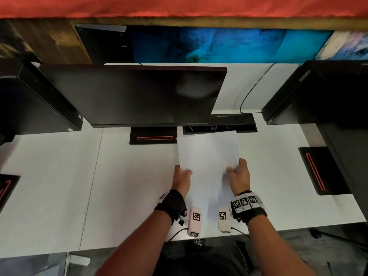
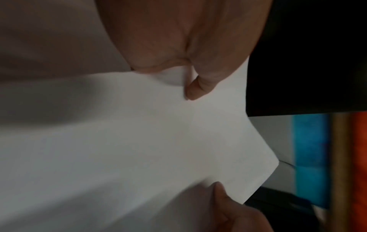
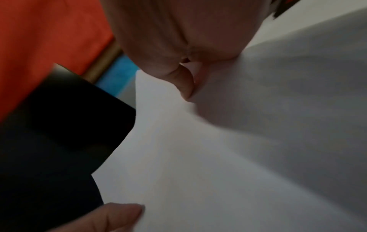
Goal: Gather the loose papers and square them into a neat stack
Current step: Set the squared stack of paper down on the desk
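Far left of the white desk: a black computer tower standing at the back edge, and a dark stand foot with a red line at the near left margin.

Next along, a dark monitor, screen blank, tilted, with its base showing below it, red outline on top. Behind the monitor, a blue picture runs along the wall, an orange-red cloth above it.

Centre, just right of the monitor base: the papers, white, held up off the desk in both hands, far edge raised toward the cable slot. From the head view they read as one gathered sheaf; how many sheets, cannot tell. Edges look roughly aligned.

Left hand grips the left side of the papers, thumb on the top face, fingers curled underneath. The left wrist view shows the thumb pressed onto the sheet. Black wrist strap with a marker tag.

Right hand grips the right side the same way, thumb laid over the top face, fingers wrapped behind the edge. The right wrist view shows the thumb bent down on the paper, which bows slightly around it.

Far right: a black cable looping down the back of the desk, a second black tower, and another stand foot with a red line.
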Tool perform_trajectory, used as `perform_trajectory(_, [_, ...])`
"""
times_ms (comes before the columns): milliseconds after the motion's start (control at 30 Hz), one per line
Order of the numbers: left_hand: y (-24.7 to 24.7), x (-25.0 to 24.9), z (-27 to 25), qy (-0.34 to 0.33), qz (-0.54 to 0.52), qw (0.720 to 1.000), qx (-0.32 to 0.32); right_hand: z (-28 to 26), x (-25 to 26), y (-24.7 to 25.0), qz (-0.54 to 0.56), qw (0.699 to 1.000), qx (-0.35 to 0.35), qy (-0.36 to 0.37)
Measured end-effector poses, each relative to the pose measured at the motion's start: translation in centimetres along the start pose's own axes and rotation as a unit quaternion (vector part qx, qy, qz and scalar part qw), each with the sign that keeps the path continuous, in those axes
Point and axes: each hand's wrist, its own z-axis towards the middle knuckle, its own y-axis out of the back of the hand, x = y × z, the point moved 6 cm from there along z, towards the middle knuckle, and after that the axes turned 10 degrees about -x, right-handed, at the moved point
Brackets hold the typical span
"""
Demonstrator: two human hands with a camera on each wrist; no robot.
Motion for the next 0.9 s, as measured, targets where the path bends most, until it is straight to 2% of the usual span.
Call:
perform_trajectory(67, [-1.5, 1.6, 0.6, 0.042, 0.019, 0.999, -0.02, 1.2, -1.7, -0.8, -0.035, 0.999, 0.001, -0.034])
perform_trajectory(200, [-3.3, 3.0, 1.8, 0.07, 0.055, 0.995, -0.046, 3.9, -4.4, -2.4, -0.088, 0.992, -0.002, -0.085])
perform_trajectory(333, [-3.5, 4.8, 2.8, 0.08, 0.122, 0.989, -0.023, 5.2, -6.8, -3.4, -0.142, 0.987, 0.029, -0.064])
perform_trajectory(467, [-1.5, 5.4, 3.0, 0.086, 0.209, 0.972, -0.062, 5.8, -10.1, -2.8, -0.189, 0.978, 0.039, -0.077])
perform_trajectory(567, [-1.3, 7.0, 2.8, 0.129, 0.218, 0.967, -0.029, 5.1, -12.4, -1.8, -0.217, 0.967, 0.04, -0.124])
perform_trajectory(667, [-2.5, 8.5, 2.1, 0.142, 0.189, 0.972, -0.02, 4.5, -13.9, -2.0, -0.22, 0.965, 0.062, -0.131])
perform_trajectory(767, [-4.5, 7.3, 0.7, 0.14, 0.183, 0.973, -0.019, 5.4, -14.5, -1.2, -0.234, 0.96, 0.053, -0.142])
perform_trajectory(900, [-9.0, 5.5, -0.6, 0.139, 0.193, 0.971, 0.027, 9.0, -15.7, 2.2, -0.246, 0.955, 0.035, -0.164])
